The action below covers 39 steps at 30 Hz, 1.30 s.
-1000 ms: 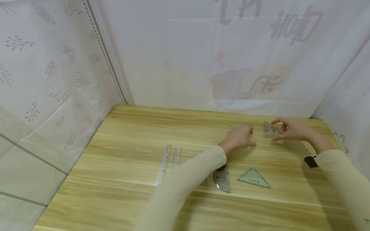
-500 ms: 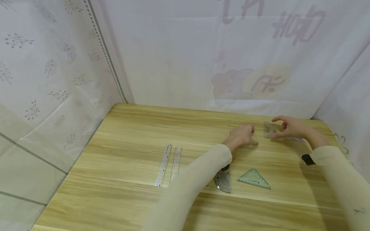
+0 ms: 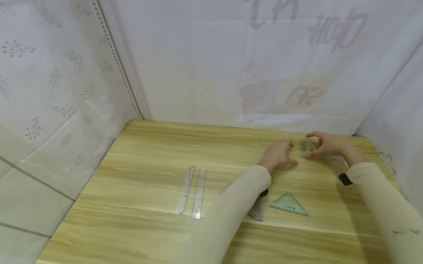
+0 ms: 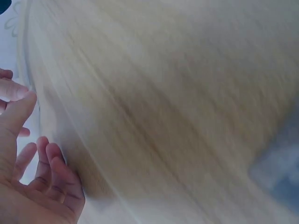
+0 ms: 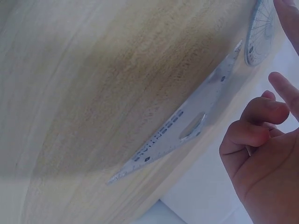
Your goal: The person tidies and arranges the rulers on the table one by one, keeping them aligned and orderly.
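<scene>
My right hand [image 3: 326, 144] reaches over a small clear protractor [image 3: 304, 148] near the table's far right edge, thumb and forefinger spread beside it. Whether a fingertip touches it I cannot tell. A clear triangular set square [image 5: 173, 121] lies flat beneath this hand in the right wrist view; part of its edge shows in the head view. Just left of the protractor is my left hand [image 3: 277, 155], held with loosely bent fingers and nothing in them.
Two clear rulers, one left [image 3: 185, 190] and one right [image 3: 199, 194], lie side by side on the wooden table [image 3: 131, 235]. A green set square [image 3: 289, 205] sits nearer me. Other protractors [image 3: 257, 212] are partly hidden by the left sleeve. Printed curtains [image 3: 195, 70] surround the table.
My left hand has shifted slightly right. My right hand has edged left, its thumb closer over the protractor, and the set square beneath it shows more. The objects on the table stay put.
</scene>
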Available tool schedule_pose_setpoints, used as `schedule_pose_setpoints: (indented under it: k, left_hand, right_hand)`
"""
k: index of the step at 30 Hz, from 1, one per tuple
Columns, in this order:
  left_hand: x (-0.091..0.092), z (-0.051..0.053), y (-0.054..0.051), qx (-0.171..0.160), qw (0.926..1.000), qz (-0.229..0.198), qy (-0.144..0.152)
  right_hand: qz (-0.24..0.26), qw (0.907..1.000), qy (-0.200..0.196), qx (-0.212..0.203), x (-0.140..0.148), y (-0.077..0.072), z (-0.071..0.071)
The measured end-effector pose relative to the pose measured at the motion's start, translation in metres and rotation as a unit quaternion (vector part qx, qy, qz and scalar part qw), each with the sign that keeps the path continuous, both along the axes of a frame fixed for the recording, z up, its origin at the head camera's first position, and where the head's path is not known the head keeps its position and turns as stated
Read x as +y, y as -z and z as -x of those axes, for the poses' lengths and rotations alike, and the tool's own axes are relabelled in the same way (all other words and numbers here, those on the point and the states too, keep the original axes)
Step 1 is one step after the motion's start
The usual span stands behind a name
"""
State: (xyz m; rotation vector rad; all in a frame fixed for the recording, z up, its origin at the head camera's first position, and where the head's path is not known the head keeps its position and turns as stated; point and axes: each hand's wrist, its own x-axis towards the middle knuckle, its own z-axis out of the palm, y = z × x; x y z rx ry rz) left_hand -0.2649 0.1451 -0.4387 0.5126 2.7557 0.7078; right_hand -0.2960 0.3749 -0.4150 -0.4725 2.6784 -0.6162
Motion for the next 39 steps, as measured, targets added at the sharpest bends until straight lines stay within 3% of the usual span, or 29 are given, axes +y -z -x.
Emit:
schedule_pose_setpoints:
  k: [4,9,16,22,25,30,39]
  left_hand:
    - [0.005,-0.001,0.003,0.012,0.9998,-0.006,-0.018]
    - [0.012,0.0,0.003,0.0,0.999,0.005,-0.044]
    - [0.033,0.008,0.008,-0.021,0.998,0.045,-0.039]
    - [0.043,0.004,0.008,0.0,0.996,0.072,-0.052]
    - [0.044,0.0,0.008,0.011,0.9952,0.078,-0.058]
    - [0.047,-0.002,0.009,0.004,0.9941,0.081,-0.072]
    - [0.055,0.006,0.008,-0.009,0.9912,0.089,-0.097]
  right_hand:
    - [-0.002,1.0,0.005,0.005,0.0,0.003,0.002]
    - [0.001,0.9999,0.008,0.007,0.001,0.006,0.007]
    - [-0.004,0.9999,0.011,0.009,0.004,0.003,0.004]
    - [-0.01,0.9998,0.011,0.016,0.002,0.002,0.002]
    - [-0.011,0.9998,0.008,0.015,0.0,0.003,0.002]
    - [-0.001,0.9999,0.005,-0.009,-0.002,0.003,0.001]
    - [-0.002,1.0,0.0,-0.006,-0.003,0.003,0.009]
